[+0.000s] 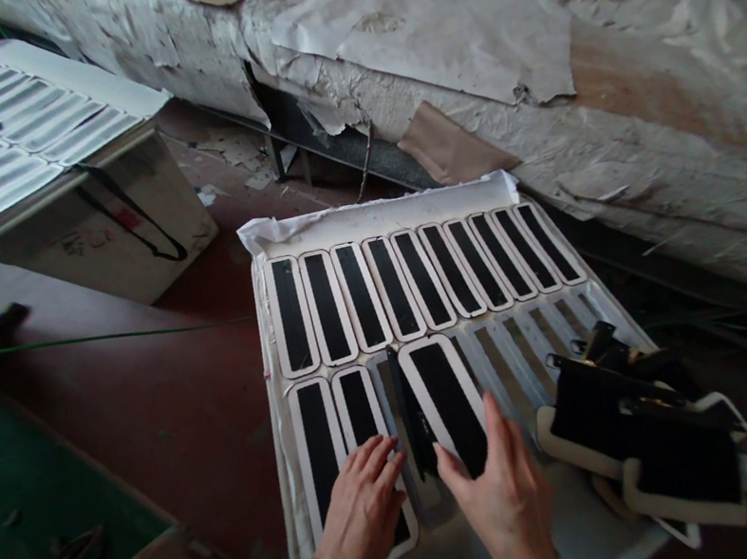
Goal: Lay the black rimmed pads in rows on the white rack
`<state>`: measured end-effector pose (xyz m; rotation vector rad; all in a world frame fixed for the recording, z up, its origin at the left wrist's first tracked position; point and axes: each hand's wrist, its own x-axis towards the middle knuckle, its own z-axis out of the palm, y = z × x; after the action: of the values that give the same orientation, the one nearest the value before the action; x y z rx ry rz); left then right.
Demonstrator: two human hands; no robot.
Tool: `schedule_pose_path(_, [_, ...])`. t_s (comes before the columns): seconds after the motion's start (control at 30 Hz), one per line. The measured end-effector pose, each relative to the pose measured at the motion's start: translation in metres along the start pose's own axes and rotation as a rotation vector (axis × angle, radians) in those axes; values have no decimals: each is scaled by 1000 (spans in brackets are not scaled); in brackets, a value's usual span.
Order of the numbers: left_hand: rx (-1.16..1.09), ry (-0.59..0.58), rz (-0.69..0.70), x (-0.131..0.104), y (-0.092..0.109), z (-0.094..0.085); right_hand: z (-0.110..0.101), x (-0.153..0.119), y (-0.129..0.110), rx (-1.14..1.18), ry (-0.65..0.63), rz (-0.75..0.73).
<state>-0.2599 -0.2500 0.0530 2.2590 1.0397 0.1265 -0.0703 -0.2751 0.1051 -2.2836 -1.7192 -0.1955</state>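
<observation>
My right hand (503,488) grips a long black panel with a pale rounded border (441,393), thumb at its left edge and fingers along its right edge. The panel sits tilted over the front row of a white-covered board (377,216). Just left of it, a narrow black strip (410,413) stands on edge. Fingers stretched out, my left hand (363,488) rests over the second panel in the front row (359,407), hiding part of it. Further left lies another such panel (320,443). The back row is filled with similar panels (386,289).
Bare slots (527,353) show along the board's front row at right. A loose pile of black pieces with pale edges (661,431) lies on its right corner. A paper-covered bench (445,26) runs behind; a box topped with a ribbed sheet (124,217) stands at left.
</observation>
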Motion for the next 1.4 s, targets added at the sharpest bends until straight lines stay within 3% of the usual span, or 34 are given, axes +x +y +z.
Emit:
schedule_pose_path(0.1, [-2, -6, -13, 3, -1, 1, 13, -16, -4, 15, -94, 41])
schedule_pose_path(0.23, [-13, 74, -48, 8, -6, 5, 34, -36, -9, 11, -239, 172])
schedule_pose_path(0.33, [5, 112, -39, 14, -13, 9, 48, -36, -12, 32, -296, 250])
schedule_pose_path(0.47, [72, 156, 0, 25, -24, 14, 61, -25, -10, 75, -345, 244])
schedule_pose_path(0.73, [139, 166, 4, 36, -37, 17, 58, -20, -2, -23, -277, 189])
schedule_pose_path(0.8, [140, 173, -1, 35, -37, 18, 60, -24, -9, 2, -320, 173])
schedule_pose_path(0.93, [109, 174, -29, 35, -37, 19, 74, -28, -25, 98, -446, 283])
schedule_pose_path(1.13, [62, 226, -43, 41, -37, 15, 81, -24, -28, 231, -477, 265])
schedule_pose_path(1.4, [278, 209, -5, 46, -40, 17, 85, -27, -26, 200, -545, 258])
